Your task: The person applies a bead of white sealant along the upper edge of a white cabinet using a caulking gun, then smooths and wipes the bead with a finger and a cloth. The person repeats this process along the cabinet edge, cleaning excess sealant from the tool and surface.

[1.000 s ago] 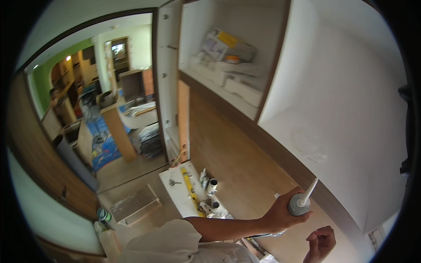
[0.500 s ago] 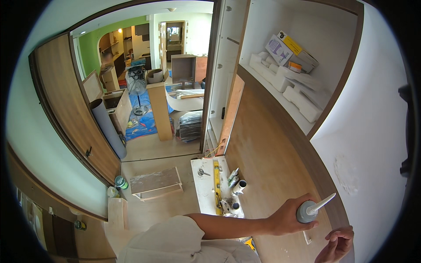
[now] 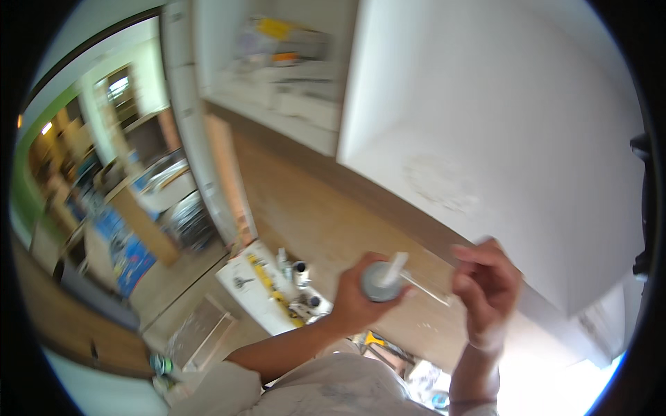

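I saw the left hand [image 3: 355, 297] clamped round the tube [image 3: 375, 290], nozzle [image 3: 396, 269] toward one o'clock; the right hand [image 3: 488, 288], loosely curled, parted, apparently empty, hung at its three o'clock.

White board [image 3: 259, 305], surface: scissors [image 3: 242, 282] toward the left edge; long yellow level [image 3: 272, 288] lengthwise; beyond it slim pale tubes [image 3: 284, 264], count blurred, just beside a white cylinder [image 3: 300, 276] with a dark open end. Cabinet shelf [image 3: 313, 139]: white blocky pieces [image 3: 297, 104], outlines smeared. Floor [image 3: 170, 286]: low wooden box [image 3: 200, 329]; farther off, blue sheet [image 3: 127, 249] and plastic-wrapped stack [image 3: 192, 220].
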`<state>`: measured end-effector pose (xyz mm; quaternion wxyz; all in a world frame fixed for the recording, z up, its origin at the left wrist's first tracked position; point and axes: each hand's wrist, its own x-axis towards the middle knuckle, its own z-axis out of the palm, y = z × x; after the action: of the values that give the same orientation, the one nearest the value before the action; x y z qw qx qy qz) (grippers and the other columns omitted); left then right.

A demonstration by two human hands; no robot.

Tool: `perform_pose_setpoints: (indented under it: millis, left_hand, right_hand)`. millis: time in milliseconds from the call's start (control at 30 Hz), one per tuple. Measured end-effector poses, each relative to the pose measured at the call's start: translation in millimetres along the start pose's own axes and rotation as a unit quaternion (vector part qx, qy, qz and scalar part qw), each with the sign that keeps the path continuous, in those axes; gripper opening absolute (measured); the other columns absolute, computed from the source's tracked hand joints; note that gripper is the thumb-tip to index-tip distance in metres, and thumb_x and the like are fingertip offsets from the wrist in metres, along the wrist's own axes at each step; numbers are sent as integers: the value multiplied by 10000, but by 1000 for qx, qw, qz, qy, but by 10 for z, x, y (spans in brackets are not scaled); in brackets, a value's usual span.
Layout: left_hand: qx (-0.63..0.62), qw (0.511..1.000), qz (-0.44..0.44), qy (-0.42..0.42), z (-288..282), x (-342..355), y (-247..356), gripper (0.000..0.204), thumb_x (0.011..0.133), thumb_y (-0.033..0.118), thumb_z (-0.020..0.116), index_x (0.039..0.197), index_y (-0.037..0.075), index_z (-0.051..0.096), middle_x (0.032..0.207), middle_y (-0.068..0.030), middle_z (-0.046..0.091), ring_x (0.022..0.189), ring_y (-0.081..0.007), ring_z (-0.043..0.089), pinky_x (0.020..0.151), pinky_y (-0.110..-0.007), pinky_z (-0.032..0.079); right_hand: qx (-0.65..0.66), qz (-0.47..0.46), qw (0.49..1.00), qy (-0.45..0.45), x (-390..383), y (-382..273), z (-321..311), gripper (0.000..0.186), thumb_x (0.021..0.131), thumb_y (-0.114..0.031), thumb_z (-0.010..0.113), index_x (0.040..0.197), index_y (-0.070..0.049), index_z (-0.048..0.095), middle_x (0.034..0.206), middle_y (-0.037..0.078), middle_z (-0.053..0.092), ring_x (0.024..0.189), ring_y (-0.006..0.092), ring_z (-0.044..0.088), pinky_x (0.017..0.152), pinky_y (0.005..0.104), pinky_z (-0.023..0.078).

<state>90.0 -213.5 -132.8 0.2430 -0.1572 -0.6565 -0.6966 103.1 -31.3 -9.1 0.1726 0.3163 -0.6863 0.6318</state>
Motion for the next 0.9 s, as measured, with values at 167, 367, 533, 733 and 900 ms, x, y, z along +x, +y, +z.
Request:
perform_pose_setpoints:
  millis: [167, 367, 533, 733, 900]
  left_hand:
    - [-7, 999, -29, -13, 48, 16, -60, 454, 804, 162, 933, 1091, 45, 601, 877, -40, 668, 789, -108, 639, 716, -292, 540]
    - [22, 999, -3, -30, 132, 50, -39, 446, 818, 140, 918, 1091, 38, 581, 868, -33, 658, 767, -92, 635, 702, -270, 537]
    - [1, 998, -13, -58, 201, 41, -52, 438, 823, 133, 910, 1095, 36, 581, 889, -42, 674, 809, -96, 659, 722, -276, 550]
    - [23, 998, -3, -64, 267, 50, -61, 428, 827, 149, 909, 1092, 48, 588, 880, -52, 688, 805, -109, 671, 716, -287, 557]
    - [58, 996, -16, -62, 251, 44, -29, 439, 831, 191, 913, 1093, 48, 591, 876, -74, 693, 792, -142, 688, 718, -306, 563]
  right_hand:
    - [47, 55, 997, -42, 73, -148, 9, 320, 921, 55, 720, 1240, 37, 714, 987, 69, 639, 861, 116, 626, 764, 244, 509]
    - [-66, 49, 995, -64, 92, -128, -9, 302, 926, -14, 749, 1228, -27, 741, 929, 63, 664, 780, 105, 631, 675, 262, 523]
    - [-93, 61, 992, -62, 44, -109, -48, 271, 923, -15, 741, 1194, -32, 751, 913, 65, 675, 777, 110, 639, 663, 267, 527]
    - [-110, 60, 990, -57, 41, -122, -65, 253, 907, 1, 742, 1156, -36, 760, 908, 66, 677, 769, 111, 650, 665, 265, 532]
    - [-116, 74, 989, -60, 62, -138, -78, 243, 897, 8, 746, 1136, -30, 765, 902, 63, 676, 758, 107, 651, 662, 259, 535]
